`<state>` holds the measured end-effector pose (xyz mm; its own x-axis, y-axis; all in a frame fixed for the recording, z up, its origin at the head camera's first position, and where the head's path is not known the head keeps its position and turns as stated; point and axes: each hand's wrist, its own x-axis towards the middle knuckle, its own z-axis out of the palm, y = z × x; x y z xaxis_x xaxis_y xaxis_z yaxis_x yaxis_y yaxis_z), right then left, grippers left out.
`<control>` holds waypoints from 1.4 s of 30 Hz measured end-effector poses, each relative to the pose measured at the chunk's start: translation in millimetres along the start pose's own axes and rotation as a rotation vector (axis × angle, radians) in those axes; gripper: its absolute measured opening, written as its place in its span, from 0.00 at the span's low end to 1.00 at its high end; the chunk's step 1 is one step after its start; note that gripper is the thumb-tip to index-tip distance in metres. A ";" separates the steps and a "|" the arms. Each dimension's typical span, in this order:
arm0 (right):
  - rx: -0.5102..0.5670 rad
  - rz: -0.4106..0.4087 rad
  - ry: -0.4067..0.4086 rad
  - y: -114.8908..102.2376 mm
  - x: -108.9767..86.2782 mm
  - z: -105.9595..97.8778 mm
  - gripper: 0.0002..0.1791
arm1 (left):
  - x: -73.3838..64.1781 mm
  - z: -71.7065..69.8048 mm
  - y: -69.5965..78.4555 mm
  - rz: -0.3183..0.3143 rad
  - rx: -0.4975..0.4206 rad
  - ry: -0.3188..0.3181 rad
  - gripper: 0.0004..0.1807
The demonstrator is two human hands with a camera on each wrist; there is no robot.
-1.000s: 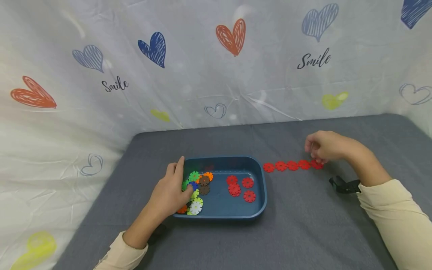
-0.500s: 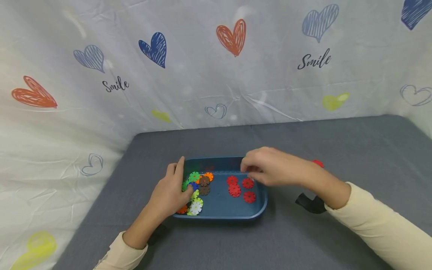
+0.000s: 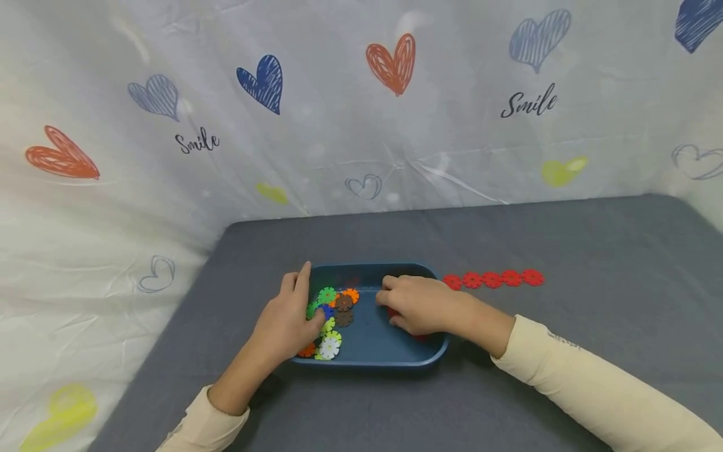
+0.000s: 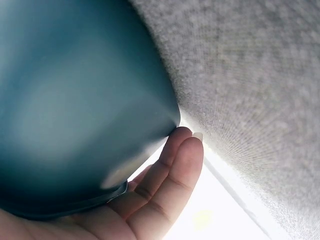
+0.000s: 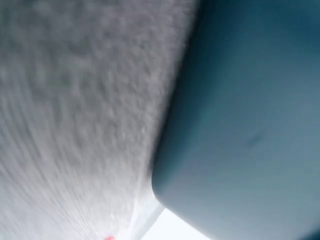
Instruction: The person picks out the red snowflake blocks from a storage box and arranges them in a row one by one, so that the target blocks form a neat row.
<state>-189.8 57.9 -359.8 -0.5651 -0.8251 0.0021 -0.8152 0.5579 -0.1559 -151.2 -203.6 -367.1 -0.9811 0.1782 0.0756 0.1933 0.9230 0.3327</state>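
On the left side, my left hand (image 3: pixel 285 326) grips the end of a blue tray (image 3: pixel 369 364), its thumb inside over the wall. In the left wrist view its fingers (image 4: pixel 172 185) lie along the tray's outer wall (image 4: pixel 90 115). Over the right part of the tray is my right hand (image 3: pixel 423 304), fingers bent down onto red notched plastic discs (image 3: pixel 392 312). The hand hides most of these, and I cannot tell whether it pinches one. Only the tray's outside (image 5: pixel 240 130) and cloth show in the right wrist view.
Inside the tray's left part lie several notched discs, among them green (image 3: pixel 326 295), brown (image 3: pixel 343 303) and white (image 3: pixel 329 347). A row of red discs (image 3: pixel 492 279) runs rightward from the tray on the grey cloth (image 3: pixel 593 251). Behind hangs a heart-printed curtain (image 3: pixel 316 125).
My right hand has left the far end of the red row and come left, then down into the tray onto the red discs there. My left hand keeps its hold.
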 end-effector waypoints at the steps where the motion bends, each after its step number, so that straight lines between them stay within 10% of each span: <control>1: -0.005 -0.005 0.015 0.2 -0.6 1.5 0.16 | -0.2 0.1 0.0 -0.002 -0.001 -0.003 0.49; 15: 0.176 0.084 -0.104 1.6 -0.8 -3.1 0.10 | -0.4 -1.8 1.9 0.003 -0.001 0.004 0.49; 27: 0.359 0.060 0.138 4.1 -4.6 -0.2 0.05 | -1.1 -1.7 1.8 0.003 0.007 0.010 0.49; 42: 0.408 0.047 0.142 5.9 -4.6 0.3 0.11 | -1.9 -2.1 1.5 -0.002 0.005 0.003 0.49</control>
<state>-191.9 64.9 -361.0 -0.6352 -0.7633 0.1176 -0.6874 0.4895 -0.5365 -149.0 -203.2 -364.7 -0.9814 0.1752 0.0781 0.1913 0.9251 0.3280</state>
